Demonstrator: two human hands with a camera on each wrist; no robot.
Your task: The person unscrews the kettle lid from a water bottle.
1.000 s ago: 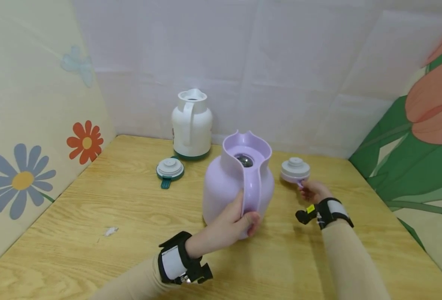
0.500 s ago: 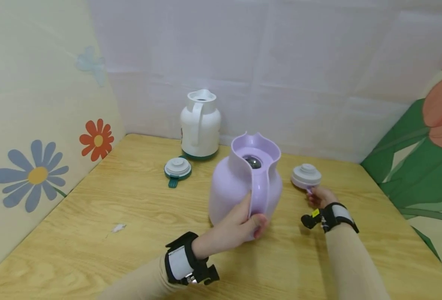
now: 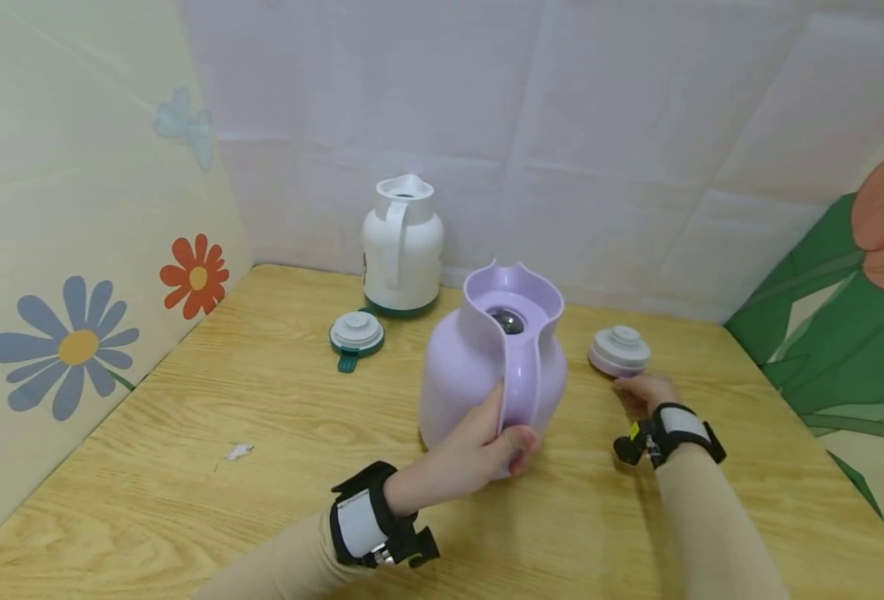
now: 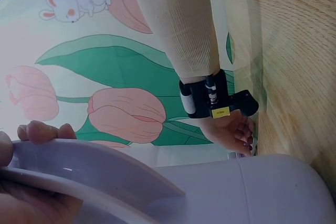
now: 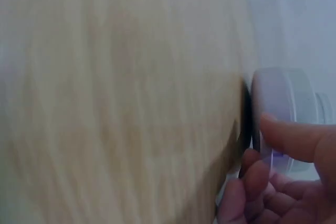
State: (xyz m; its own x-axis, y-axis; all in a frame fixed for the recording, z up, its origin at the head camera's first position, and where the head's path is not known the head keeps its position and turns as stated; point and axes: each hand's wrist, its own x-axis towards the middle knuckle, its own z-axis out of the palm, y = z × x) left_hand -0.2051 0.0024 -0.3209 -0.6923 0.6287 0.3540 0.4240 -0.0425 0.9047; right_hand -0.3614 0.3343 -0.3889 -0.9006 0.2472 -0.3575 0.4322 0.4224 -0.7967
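Observation:
A purple thermos jug point(image 3: 456, 375) stands on the wooden table, its top uncovered and its dark inner mouth showing. My left hand point(image 3: 479, 446) grips the jug's handle, with fingers wrapped round it also in the left wrist view. To the right lies a round lid point(image 3: 619, 352), purple below and pale grey on top, plug side up. My right hand point(image 3: 647, 392) pinches this lid at its near edge. In the right wrist view the thumb point(image 5: 294, 137) lies on the lid's purple side and the fingers curl by its underside. The lid's small tab is mostly hidden by the hand.
Behind, a white thermos jug point(image 3: 402, 250) with a green base stands near the back wall cloth, also uncovered. A green and white lid point(image 3: 357, 332) lies in front of it. A small white scrap or worn patch point(image 3: 239, 452) marks the table's left part.
My right hand has closed in on the lid's edge, covering its tab, and the lid has shifted slightly right. My left hand keeps its grip. The head view has turned a little left.

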